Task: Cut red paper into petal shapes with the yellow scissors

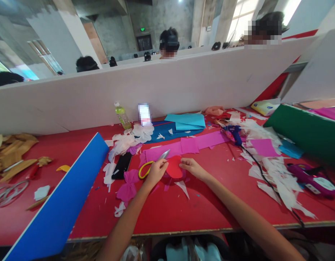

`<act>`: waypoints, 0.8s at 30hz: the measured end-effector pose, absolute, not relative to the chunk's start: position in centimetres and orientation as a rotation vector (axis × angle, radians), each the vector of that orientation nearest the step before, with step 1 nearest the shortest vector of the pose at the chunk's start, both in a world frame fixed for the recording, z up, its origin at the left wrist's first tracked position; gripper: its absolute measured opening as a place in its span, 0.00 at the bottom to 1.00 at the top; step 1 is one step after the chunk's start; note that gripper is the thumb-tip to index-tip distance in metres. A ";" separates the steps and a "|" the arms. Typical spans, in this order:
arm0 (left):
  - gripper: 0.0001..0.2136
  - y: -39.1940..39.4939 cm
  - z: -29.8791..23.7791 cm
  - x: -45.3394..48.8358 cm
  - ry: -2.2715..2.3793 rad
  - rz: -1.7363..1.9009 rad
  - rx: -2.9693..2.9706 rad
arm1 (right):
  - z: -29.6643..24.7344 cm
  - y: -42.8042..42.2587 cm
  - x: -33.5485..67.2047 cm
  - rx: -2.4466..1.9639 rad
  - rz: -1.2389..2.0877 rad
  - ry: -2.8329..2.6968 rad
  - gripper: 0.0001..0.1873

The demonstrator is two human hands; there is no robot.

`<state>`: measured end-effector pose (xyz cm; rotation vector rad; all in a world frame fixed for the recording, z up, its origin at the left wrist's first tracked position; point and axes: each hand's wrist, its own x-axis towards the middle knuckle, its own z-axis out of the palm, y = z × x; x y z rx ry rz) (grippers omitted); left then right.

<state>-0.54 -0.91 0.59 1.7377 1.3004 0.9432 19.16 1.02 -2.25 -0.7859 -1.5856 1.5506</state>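
Observation:
My left hand (155,171) is closed around yellow-handled scissors (153,164), whose silver blades point up and right over a rounded red paper piece (174,167). My right hand (193,167) pinches the right edge of that red piece, holding it just above the red table (210,206). A strip of magenta paper (189,145) lies just behind both hands. A magenta paper bow (128,185) rests to the left of my left forearm.
A black phone (122,165), white paper scraps (273,174), a blue glue gun (234,133) with its cord, a purple glue gun (311,177), blue sheets (185,121), a green bottle (122,116), a blue board (66,195) and a green board (305,132) lie around. People sit behind the white partition (156,90).

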 end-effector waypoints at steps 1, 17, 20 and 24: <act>0.09 -0.9 0.6 -0.5 1.294 0.942 1.726 | -2.3 1.0 19.2 -0.791 1.548 -1.586 0.15; 0.10 -0.8 0.5 -0.6 1.286 0.952 1.698 | -2.2 1.1 19.1 -0.815 1.568 -1.518 0.15; 0.11 -0.8 0.4 -0.7 1.292 0.949 1.695 | -2.3 1.1 19.1 -0.820 1.568 -1.486 0.15; 0.11 -0.9 0.6 -0.6 1.281 0.957 1.682 | -2.6 1.2 18.9 -0.828 1.556 -1.457 0.14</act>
